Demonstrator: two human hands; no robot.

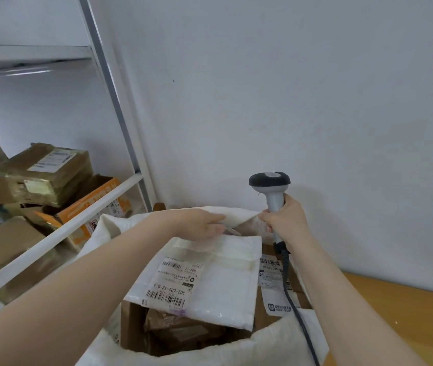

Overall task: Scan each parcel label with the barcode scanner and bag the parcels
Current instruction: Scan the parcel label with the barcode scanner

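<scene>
So the right hand (284,220) is wrapped tight around the handle of the barcode scanner (269,179), holding it upright with the dark head on top, over the far right corner of the big white sack (262,342). Its black cable (293,302) trails down along the forearm toward the near edge. The left hand (202,223) reaches across to the far edge of a white poly mailer (226,291). The fingers look pretty straight and are touching it, but I honestly can't tell if the thumb is pinching underneath. The mailer lies flat on top of everything in the sack's open mouth, with its shipping label (175,282) face up. Under it there's a brown cardboard box (183,331) at the near side, and a labelled carton (273,283) pokes out on the right. Off to the left is a white metal shelf (78,220) stacked with taped cardboard parcels (43,173) and an orange box (91,204). A wooden tabletop (395,313) sits at the right against the plain wall.
</scene>
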